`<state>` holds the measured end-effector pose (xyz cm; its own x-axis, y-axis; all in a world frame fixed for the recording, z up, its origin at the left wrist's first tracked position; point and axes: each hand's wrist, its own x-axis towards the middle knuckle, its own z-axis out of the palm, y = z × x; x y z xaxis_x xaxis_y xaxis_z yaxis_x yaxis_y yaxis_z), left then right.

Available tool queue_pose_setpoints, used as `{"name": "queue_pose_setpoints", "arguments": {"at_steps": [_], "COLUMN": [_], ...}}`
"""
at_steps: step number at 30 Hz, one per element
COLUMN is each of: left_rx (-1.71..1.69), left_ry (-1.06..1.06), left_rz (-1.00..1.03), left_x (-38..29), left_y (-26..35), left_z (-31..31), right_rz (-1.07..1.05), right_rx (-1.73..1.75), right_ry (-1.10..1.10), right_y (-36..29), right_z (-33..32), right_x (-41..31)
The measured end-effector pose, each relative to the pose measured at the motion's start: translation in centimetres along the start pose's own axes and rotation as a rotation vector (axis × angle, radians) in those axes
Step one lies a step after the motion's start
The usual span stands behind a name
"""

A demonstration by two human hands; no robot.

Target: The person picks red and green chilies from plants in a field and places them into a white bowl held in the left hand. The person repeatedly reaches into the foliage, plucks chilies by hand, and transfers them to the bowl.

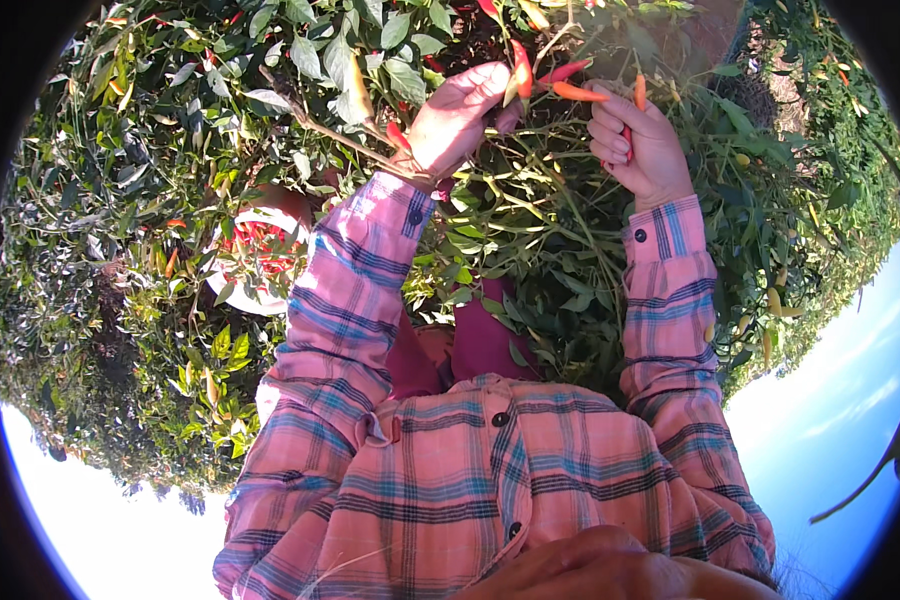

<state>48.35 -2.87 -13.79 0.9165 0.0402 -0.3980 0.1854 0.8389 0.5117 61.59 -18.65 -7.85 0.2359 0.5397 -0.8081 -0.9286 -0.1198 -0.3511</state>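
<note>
My left hand (454, 120) is raised among the chili plants, its fingertips beside a red-orange chili pepper (523, 69); whether they grip it is unclear. A branch with a red chili lies across my left wrist. My right hand (630, 139) is curled around a red chili pepper (628, 144), part of which shows between the fingers. An orange chili pepper (579, 92) reaches to the fingertips of my right hand, and another orange chili (640, 91) hangs just above its knuckles. One more red chili (565, 71) is between my two hands.
A white bucket (259, 301) holding many red chilies (266, 244) stands among the plants left of my left forearm. Leafy chili plants (157, 150) surround me, with pale yellow chilies (775, 302) at the right. Green stems and leaves lie below my hands, near my legs.
</note>
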Motion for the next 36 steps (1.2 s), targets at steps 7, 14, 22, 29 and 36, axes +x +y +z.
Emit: {"name": "queue_pose_setpoints", "arguments": {"at_steps": [7,14,22,29,36], "left_rx": [0.265,0.122,0.144,0.198,0.176], "left_ry": [-0.026,-0.061,-0.215,-0.183,-0.189], "left_rz": [0.016,-0.126,-0.187,-0.192,-0.212], "left_x": [0.1,-0.9,-1.0,-1.0,-0.7], "left_y": [0.1,-0.5,0.2,1.5,1.3], "left_z": [0.1,-0.8,-2.3,-0.4,0.1], "right_rz": [0.183,0.297,0.279,0.476,0.439], "right_rx": [0.042,0.261,0.182,0.128,0.206], "right_ry": [-0.064,-0.179,-0.001,-0.203,-0.354], "right_y": [1.2,2.5,2.8,2.3,3.4], "right_z": [1.4,0.8,1.0,1.4,0.3], "right_x": [-0.1,1.1,0.9,0.7,1.1]}}
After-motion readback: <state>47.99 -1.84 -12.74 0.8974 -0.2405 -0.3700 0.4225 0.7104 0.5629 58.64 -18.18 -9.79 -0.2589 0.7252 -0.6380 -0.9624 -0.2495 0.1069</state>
